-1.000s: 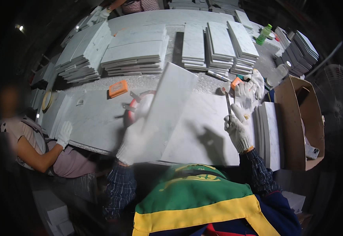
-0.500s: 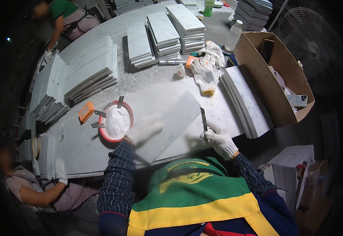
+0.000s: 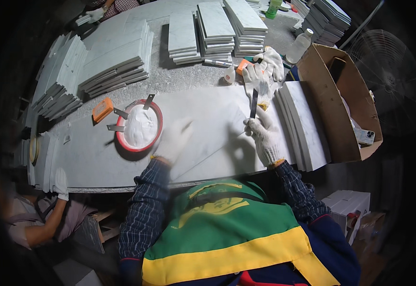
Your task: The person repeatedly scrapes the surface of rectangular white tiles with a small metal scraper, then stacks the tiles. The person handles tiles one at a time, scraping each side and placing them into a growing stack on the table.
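Note:
My right hand (image 3: 265, 137), in a white knit glove, is closed round a narrow dark metal blade (image 3: 254, 103) that points away from me. It is raised over the right part of a pale marble tile (image 3: 217, 126), and its shadow falls on the work surface. At the tile's left side is my gloved left hand (image 3: 173, 139), slightly blurred, fingers stretched out and holding nothing I can see. Left of that hand stands a red-rimmed tub of white paste (image 3: 141, 126). Several metal scraper blades (image 3: 121, 113) stick out over its rim.
An orange box (image 3: 102, 110) lies left of the tub. Marble tile stacks (image 3: 215, 21) stand at the back and left. Spare gloves (image 3: 260, 78), a clear bottle (image 3: 299, 46) and a cardboard box (image 3: 355, 90) are on the right. Co-workers' gloved hands (image 3: 61, 183) show at the left edge.
My right hand has lifted away from me with the blade, now more upright. My left hand has shifted slightly up and left on the tile. The whole view has tilted a little.

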A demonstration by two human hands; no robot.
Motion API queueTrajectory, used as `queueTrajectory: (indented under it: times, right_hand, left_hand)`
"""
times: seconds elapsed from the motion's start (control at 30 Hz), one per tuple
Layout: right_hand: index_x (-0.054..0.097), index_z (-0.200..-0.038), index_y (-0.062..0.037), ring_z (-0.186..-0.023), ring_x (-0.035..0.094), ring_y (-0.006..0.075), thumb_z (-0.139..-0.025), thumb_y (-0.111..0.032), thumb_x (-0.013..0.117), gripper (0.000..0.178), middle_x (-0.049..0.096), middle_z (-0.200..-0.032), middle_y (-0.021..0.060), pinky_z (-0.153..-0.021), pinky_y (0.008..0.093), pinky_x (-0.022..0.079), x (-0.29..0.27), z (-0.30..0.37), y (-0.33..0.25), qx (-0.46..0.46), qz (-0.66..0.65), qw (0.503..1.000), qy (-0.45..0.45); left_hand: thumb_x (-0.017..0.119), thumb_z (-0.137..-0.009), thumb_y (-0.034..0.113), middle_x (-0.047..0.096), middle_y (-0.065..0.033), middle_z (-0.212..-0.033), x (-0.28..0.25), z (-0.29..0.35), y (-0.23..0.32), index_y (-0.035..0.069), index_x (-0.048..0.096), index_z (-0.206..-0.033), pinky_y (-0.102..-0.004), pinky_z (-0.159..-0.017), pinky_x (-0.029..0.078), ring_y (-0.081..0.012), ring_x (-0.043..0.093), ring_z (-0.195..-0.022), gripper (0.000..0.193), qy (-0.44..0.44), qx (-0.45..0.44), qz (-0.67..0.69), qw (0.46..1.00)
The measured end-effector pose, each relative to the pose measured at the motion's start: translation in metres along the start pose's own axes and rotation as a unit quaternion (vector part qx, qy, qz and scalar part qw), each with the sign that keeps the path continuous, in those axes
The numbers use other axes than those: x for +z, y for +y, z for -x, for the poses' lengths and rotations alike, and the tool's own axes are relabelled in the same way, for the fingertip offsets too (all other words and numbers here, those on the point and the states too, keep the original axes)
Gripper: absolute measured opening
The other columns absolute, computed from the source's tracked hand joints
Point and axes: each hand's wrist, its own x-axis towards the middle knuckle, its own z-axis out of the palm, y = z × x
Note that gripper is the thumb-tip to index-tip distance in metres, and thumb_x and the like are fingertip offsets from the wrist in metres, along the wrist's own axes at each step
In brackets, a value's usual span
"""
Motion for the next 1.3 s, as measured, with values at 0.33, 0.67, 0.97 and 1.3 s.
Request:
queueTrajectory:
  times: [0.33,0.67,0.97,1.3]
  right_hand:
    - [0.057,-0.148,0.0050,-0.099,0.074,0.0153,-0.100,-0.012,0.074,0.053,0.078,-0.110,0.0125,-0.091,0.0289,0.058,0.027,-0.047,0.010,-0.031,0.207,0.977,-0.039]
    - [0.062,-0.140,0.0080,-0.094,0.077,0.0167,-0.099,-0.008,0.074,0.046,0.080,-0.105,0.0145,-0.087,0.0295,0.060,0.020,-0.040,0.018,-0.052,0.197,0.978,-0.039]
    - [0.064,-0.142,0.0016,-0.115,0.069,0.0127,-0.098,-0.003,0.073,0.045,0.073,-0.129,0.0106,-0.099,0.0281,0.056,0.020,-0.092,0.036,-0.088,0.290,0.944,-0.133]
    - [0.064,-0.140,0.0029,-0.086,0.069,0.0134,-0.099,-0.006,0.066,0.042,0.072,-0.098,0.0056,-0.079,0.0269,0.055,0.010,-0.157,0.018,-0.030,0.232,0.957,-0.168]
  left_hand:
    - [0.069,-0.098,0.022,0.073,-0.0222,-0.126,0.002,-0.016,0.012,-0.001,0.071,-0.129,-0.0422,-0.104,0.055,-0.0364,0.070,-0.118,0.039,0.016,0.011,-0.052,0.998]
    - [0.071,-0.096,0.021,0.074,-0.0213,-0.122,0.006,-0.016,0.011,-0.001,0.071,-0.129,-0.0411,-0.098,0.057,-0.0336,0.073,-0.111,0.039,0.059,-0.061,-0.003,0.996]
    - [0.069,-0.098,0.021,0.075,-0.0184,-0.122,0.008,-0.022,0.021,0.003,0.074,-0.125,-0.0380,-0.097,0.057,-0.0317,0.073,-0.112,0.033,0.057,-0.067,0.037,0.995]
    - [0.074,-0.094,0.015,0.076,-0.0160,-0.108,0.020,-0.004,0.017,0.004,0.078,-0.113,-0.0385,-0.087,0.058,-0.0281,0.074,-0.100,0.022,0.209,0.005,0.062,0.976]
